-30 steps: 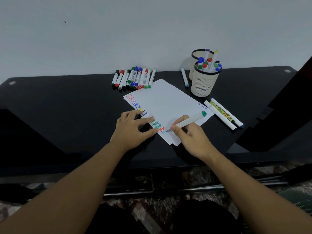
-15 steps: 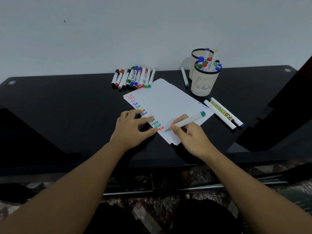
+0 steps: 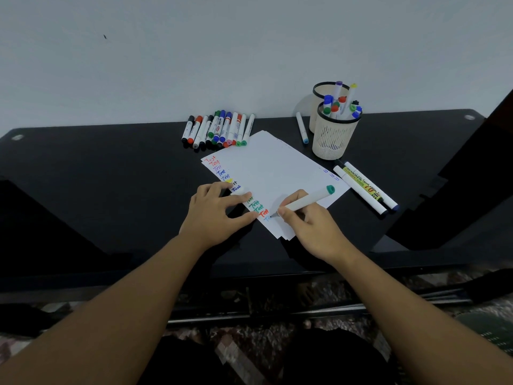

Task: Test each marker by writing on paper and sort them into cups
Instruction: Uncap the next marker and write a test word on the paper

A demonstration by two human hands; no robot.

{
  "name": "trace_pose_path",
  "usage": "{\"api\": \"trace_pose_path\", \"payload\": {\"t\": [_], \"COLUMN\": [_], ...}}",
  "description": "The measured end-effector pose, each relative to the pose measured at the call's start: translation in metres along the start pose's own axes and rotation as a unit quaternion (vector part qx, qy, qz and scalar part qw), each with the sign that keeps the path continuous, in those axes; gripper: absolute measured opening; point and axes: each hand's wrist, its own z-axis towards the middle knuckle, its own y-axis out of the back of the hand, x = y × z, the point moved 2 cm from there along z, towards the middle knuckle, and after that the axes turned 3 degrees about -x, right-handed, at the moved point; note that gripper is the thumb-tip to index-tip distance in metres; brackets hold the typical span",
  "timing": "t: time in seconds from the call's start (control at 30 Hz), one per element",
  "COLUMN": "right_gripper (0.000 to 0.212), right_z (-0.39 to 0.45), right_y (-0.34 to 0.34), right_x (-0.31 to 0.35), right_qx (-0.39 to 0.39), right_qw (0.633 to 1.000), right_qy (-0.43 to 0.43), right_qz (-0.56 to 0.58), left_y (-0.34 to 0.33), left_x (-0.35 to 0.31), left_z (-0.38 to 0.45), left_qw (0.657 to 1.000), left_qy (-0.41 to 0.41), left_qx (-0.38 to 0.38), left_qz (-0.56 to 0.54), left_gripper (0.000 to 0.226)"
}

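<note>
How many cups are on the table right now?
2. The front cup, a slotted one full of markers, stands right of the paper. The rear cup stands just behind it by the wall, partly hidden, with two markers sticking out.

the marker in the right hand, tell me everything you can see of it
The marker is a slim white barrel, plastic by its look, with a teal-green cap or end piece at its raised back end. It lies tilted, tip down and to the left, touching the white paper just below a column of coloured "Test" words. The right hand pinches it near the tip. Nothing else touches it.
</note>
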Motion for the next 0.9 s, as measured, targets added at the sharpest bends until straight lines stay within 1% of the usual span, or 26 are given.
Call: {"api": "trace_pose_path", "payload": {"t": [0.1, 0.2, 0.27, 0.4, 0.57, 0.73, 0.9], "right_gripper": [0.006, 0.005, 0.005, 0.005, 0.008, 0.006, 0.007], "right_z": [0.0007, 0.0006, 0.0009, 0.0024, 0.0001, 0.0020, 0.0000], "right_y": [-0.0004, 0.0006, 0.0001, -0.0028, 0.0004, -0.0022, -0.0003], "right_x": [-0.0005, -0.0015, -0.0029, -0.0016, -0.0012, -0.0018, -0.0019], "right_qx": [-0.019, -0.031, -0.025, -0.008, -0.015, -0.014, -0.020], "right_qw": [1.000, 0.999, 0.999, 1.000, 1.000, 1.000, 1.000], "right_qy": [0.008, -0.002, -0.009, 0.003, -0.001, 0.007, -0.001], "right_qz": [-0.006, 0.021, 0.035, -0.004, 0.009, 0.006, 0.017], "left_y": [0.0001, 0.0009, 0.0006, 0.0008, 0.0013, 0.0013, 0.0020], "left_x": [-0.0004, -0.0008, -0.0004, 0.0000, -0.0010, -0.0009, -0.0005], "left_z": [-0.0004, 0.0000, 0.0002, 0.0000, -0.0001, -0.0001, -0.0004], "left_qw": [1.000, 1.000, 1.000, 1.000, 1.000, 1.000, 1.000], "left_qy": [0.000, 0.002, 0.001, 0.001, 0.004, 0.005, 0.004], "left_qx": [0.001, 0.005, 0.006, 0.005, 0.012, 0.012, 0.014], "left_qz": [0.002, 0.001, 0.004, 0.004, 0.005, 0.000, 0.000], "left_gripper": [0.069, 0.070, 0.070, 0.070, 0.070, 0.069, 0.065]}}
